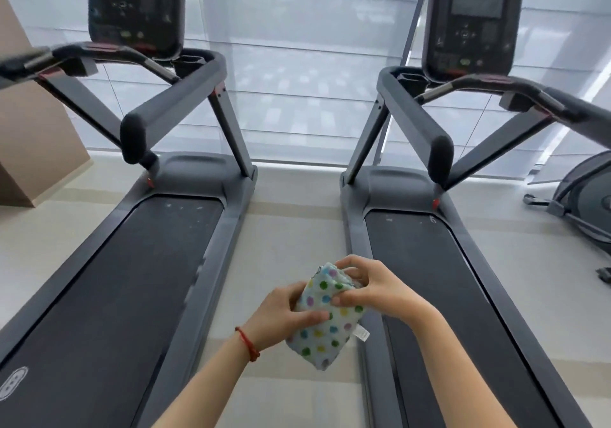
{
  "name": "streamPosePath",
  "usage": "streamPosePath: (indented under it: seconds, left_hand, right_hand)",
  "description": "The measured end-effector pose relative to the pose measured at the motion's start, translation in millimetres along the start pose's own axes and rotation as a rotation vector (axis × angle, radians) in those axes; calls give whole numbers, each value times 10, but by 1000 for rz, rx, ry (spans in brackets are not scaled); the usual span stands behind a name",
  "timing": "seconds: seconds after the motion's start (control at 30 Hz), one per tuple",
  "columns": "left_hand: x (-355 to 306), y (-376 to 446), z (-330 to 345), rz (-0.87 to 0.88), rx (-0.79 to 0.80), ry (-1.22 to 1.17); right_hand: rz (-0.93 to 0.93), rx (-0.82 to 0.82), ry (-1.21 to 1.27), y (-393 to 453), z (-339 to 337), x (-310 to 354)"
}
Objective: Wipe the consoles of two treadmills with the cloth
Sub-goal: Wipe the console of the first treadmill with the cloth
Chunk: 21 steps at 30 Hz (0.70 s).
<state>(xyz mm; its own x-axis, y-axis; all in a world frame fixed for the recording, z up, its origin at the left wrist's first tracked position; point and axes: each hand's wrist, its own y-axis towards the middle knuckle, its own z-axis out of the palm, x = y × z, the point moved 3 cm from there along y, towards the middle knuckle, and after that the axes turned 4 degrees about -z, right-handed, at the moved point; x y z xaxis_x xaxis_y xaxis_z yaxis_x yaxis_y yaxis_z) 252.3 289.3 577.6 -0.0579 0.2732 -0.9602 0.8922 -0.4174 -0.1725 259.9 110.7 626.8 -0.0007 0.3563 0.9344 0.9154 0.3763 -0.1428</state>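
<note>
- Two treadmills stand side by side facing a wall of pale window blinds (304,63) — the left treadmill (139,262) and the right treadmill (429,262), with a strip of light floor (291,229) running open between their side rails.
- Each carries a dark console up high: the left console (135,7) and the right console (472,24), both well apart from the hands and untouched.
- Padded handrails jut toward the camera from both machines, narrowing the aisle at that height; lower down the aisle is clear of things.
- Part of another exercise machine (582,196) sits at the far right edge.
- Held low over the aisle, near the right treadmill's inner rail, is the cloth (325,325) — white with coloured dots, folded into a thick pad, a small tag at its right side.
- Left hand (281,315): grip closed on the cloth's left side, thumb across its face; a red cord circles the wrist.
- Right hand (367,285): grip closed on the cloth's upper end, fingers pinching the fabric.
</note>
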Motion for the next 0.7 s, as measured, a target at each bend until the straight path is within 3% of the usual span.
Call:
streamPosePath:
  seconds: [0.1,0.3,0.53,0.6,0.7]
  left_hand:
    - [-142,409,-147,-34,-57,-138]
    - [-420,1270,-430,-102,-263,-394]
    - [-540,2199,-698,-171,-351,-635]
    - [-543,2494,-836,-173,-349,-620]
    - [-565,3005,-1074,-163,-353,-574]
  right_hand:
    - [-37,-81,4,392,-258,29]
    - [-5,-398,337,1170,-645,-77]
    - [152,-316,674,2094,-878,-236]
    - [160,-292,690,2373,-1001,-243]
    - [95,-380,648,2855,-1241,-248]
